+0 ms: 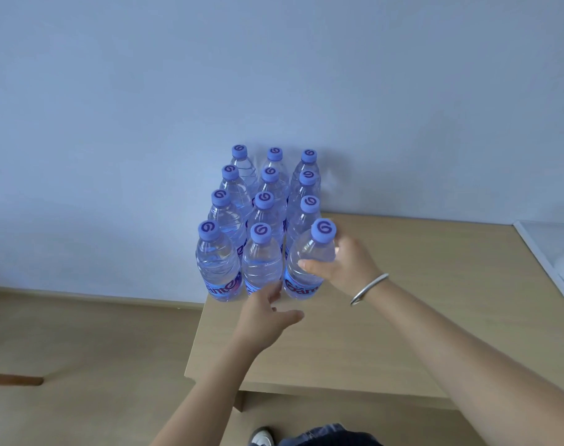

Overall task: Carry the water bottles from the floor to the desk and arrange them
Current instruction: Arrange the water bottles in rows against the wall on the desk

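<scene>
Several clear water bottles with blue caps stand upright in three rows on the far left corner of the wooden desk (pixel 402 317), against the wall. My right hand (pixel 345 268) grips the front right bottle (pixel 306 272) round its upper body; the bottle leans slightly right. My left hand (pixel 267 313) has its fingers relaxed and extended, its fingertips touching the base of the front middle bottle (pixel 261 262). The front left bottle (pixel 217 265) stands at the desk's left edge.
A white tray-like object (pixel 551 252) lies at the desk's right side. The wooden floor (pixel 81 365) spreads to the left, with a brown wooden piece (pixel 13 379) at the far left. A shoe (pixel 261 437) shows below the desk's front edge.
</scene>
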Tool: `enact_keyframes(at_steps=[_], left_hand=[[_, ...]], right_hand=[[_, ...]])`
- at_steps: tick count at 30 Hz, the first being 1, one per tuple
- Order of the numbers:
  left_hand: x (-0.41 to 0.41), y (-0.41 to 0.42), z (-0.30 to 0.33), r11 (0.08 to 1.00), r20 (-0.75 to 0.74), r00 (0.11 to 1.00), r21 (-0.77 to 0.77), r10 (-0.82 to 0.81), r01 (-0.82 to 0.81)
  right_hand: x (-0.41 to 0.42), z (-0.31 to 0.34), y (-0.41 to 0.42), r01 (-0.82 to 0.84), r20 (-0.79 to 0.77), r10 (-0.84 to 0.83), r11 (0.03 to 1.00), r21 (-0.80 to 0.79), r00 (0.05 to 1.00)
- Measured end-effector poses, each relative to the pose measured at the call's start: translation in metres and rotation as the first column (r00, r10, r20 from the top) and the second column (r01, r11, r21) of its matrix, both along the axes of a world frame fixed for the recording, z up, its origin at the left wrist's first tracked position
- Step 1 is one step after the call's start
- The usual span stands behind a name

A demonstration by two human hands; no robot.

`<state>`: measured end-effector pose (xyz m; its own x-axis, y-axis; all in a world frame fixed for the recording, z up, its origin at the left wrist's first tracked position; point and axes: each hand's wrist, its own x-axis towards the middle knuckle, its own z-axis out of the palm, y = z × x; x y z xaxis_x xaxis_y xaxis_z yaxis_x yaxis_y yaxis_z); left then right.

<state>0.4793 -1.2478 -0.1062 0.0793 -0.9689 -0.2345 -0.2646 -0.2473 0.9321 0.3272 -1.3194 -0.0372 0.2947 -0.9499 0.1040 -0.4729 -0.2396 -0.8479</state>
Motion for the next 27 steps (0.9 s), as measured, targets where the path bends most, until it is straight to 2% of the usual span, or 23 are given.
enact_keyframes(at_steps=[9,19,22,24,26,27], left_hand=[[-0.005,-0.005,-0.013,0.993,-0.071,0.995,0.089,-0.075,0.081],[-0.006,-0.008,-0.016,0.979,-0.17,0.982,0.167,-0.085,0.113],[-0.005,-0.007,-0.008,0.977,-0.128,0.983,0.148,-0.132,0.15],[0.003,0.0,0.002,0.991,-0.073,0.99,0.047,-0.119,0.123],[0.026,0.012,0.018,0.981,-0.032,0.999,-0.189,0.034,-0.04],[0.042,0.018,0.028,0.939,-0.033,0.99,-0.313,0.141,-0.144]], right_hand=[[0.012,-0.025,-0.003,0.018,-0.009,-0.018,1.0,-0.016,1.0],[0.017,-0.038,-0.009,0.06,-0.054,-0.062,0.998,-0.034,0.997],[0.019,-0.036,-0.009,0.049,-0.053,-0.05,0.999,-0.011,0.997],[0.017,-0.033,-0.007,0.031,-0.018,-0.031,0.999,0.008,0.999],[0.013,-0.025,-0.005,0.059,0.008,-0.059,0.998,0.004,0.998],[0.01,-0.02,-0.005,0.094,0.015,-0.093,0.995,-0.015,0.996]])
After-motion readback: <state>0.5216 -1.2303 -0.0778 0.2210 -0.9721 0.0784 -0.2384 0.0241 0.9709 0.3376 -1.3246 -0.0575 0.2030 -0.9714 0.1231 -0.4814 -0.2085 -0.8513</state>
